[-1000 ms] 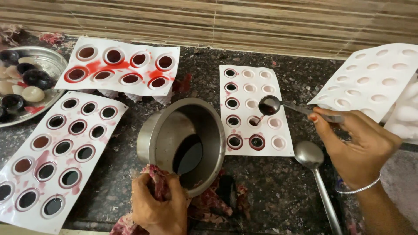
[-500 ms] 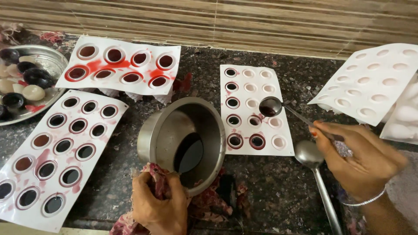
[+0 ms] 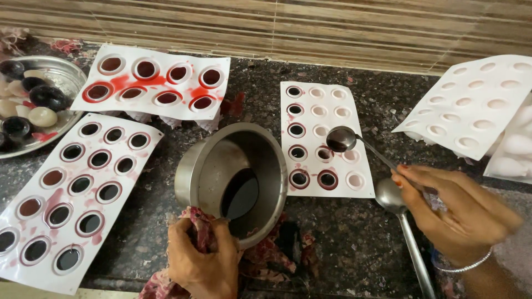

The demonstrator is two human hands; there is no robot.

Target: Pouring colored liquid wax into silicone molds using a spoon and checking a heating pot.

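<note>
Steel pot [image 3: 233, 180] sits tilted near the front edge of the tabletop [image 3: 343, 249], so the dark red liquid pools at its low side within a spoon's reach. The left hand [image 3: 200, 260] props it that way, fingers [image 3: 219, 238] curled tight on a stained cloth [image 3: 194, 221] against the rim. The right hand [image 3: 457, 205] pinches the handle end of a small spoon [image 3: 341, 138] between thumb and fingertips, its bowl loaded and level over the half-filled white mould tray [image 3: 324, 141]. A larger spoon [image 3: 396, 202] lies beside that hand.
</note>
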